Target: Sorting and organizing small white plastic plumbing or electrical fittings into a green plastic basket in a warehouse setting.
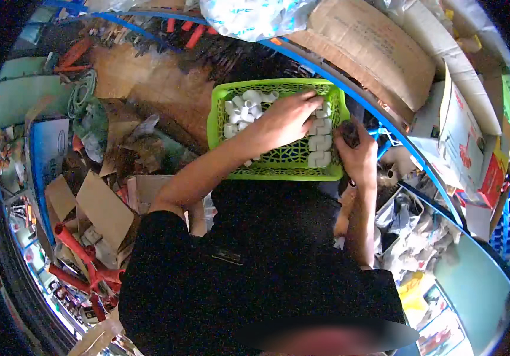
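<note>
A green plastic basket [277, 174] with openwork sides stands in front of my torso. In its left part lies a loose heap of white plastic pipe fittings [244, 109]. Along the right wall, more white fittings [320, 143] sit in a neat line, fitted closely together in pairs. My left hand [293, 116] reaches across the basket, its fingertips at the far end of that line; whether a fitting is between them is hidden. Just outside the right rim, my right hand [356, 144] is curled, its thumb close to the basket. Something dark shows between thumb and fingers, too shadowed to identify.
A blue metal shelf edge [326, 73] curves past the basket's right side, with cardboard boxes [370, 49] above it. A clear bag of white fittings [255, 18] hangs over the far side. Open cartons [104, 209] and red metal tubes [81, 258] crowd my left.
</note>
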`<state>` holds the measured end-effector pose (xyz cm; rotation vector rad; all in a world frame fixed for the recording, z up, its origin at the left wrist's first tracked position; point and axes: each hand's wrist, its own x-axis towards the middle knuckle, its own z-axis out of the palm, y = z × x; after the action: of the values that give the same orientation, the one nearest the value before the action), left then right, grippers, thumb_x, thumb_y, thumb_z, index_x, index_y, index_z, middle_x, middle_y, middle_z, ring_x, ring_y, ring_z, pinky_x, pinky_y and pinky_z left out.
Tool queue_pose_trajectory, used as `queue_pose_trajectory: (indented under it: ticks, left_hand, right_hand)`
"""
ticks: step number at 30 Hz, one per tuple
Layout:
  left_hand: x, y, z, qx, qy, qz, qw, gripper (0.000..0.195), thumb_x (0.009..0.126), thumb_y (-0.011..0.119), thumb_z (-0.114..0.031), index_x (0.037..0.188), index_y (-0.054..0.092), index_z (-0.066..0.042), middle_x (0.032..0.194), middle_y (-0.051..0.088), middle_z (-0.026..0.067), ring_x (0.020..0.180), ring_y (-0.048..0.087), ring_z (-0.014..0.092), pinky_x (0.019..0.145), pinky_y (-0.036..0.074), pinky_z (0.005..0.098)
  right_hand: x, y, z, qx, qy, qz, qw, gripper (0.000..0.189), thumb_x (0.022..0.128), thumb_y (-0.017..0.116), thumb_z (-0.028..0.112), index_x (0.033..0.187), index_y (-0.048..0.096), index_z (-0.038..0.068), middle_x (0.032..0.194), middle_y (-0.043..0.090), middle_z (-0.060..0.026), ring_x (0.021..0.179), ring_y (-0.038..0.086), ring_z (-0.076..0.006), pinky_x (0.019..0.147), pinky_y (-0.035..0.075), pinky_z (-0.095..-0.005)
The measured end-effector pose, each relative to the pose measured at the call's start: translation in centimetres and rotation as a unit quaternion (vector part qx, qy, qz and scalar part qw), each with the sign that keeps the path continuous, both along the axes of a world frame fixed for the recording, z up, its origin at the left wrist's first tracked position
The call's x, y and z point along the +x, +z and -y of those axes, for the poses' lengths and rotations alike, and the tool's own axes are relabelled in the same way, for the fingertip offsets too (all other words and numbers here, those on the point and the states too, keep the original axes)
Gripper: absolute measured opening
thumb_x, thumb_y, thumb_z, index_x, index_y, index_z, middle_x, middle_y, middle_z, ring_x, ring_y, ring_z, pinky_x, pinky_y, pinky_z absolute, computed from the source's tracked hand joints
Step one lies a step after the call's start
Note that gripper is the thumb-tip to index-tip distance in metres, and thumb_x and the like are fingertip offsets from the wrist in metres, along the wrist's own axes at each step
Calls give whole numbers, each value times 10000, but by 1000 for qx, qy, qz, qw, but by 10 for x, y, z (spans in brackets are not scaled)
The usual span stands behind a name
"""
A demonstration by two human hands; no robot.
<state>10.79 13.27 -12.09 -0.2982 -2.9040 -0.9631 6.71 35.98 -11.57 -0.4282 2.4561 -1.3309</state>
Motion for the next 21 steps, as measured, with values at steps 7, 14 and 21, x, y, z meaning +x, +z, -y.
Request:
queue_pose_trajectory:
  ticks: [7, 14, 21]
  left_hand:
    - [49, 37, 71, -236, 39, -31, 971, 225, 803, 675, -57, 1020, 731, -58, 1044, 721, 130, 953, 707, 319, 835, 610, 448]
    - [49, 34, 90, -126, 79, 59, 987, 240, 930, 675, -104, 1154, 732, -40, 1130, 737, 199, 1036, 711, 397, 917, 574, 485]
    - [58, 71, 83, -141, 163, 65, 974, 263, 953, 719, -220, 1144, 749, -41, 1151, 741, 211, 1009, 712, 403, 904, 563, 478]
  right_hand:
    - [-2, -7, -1, -39, -1, -49, 998, 465, 921, 805, 219, 1281, 683, -50, 898, 753, -100, 779, 644, -96, 738, 557, -306]
    - [-4, -5, 1, 11, 3, -39, 999, 399, 911, 809, 235, 1201, 717, -23, 858, 738, -105, 752, 648, -117, 731, 557, -317]
    - [-5, 16, 9, 54, -21, -166, 984, 407, 886, 831, 241, 1196, 726, 0, 996, 771, -178, 899, 758, -285, 832, 595, -398]
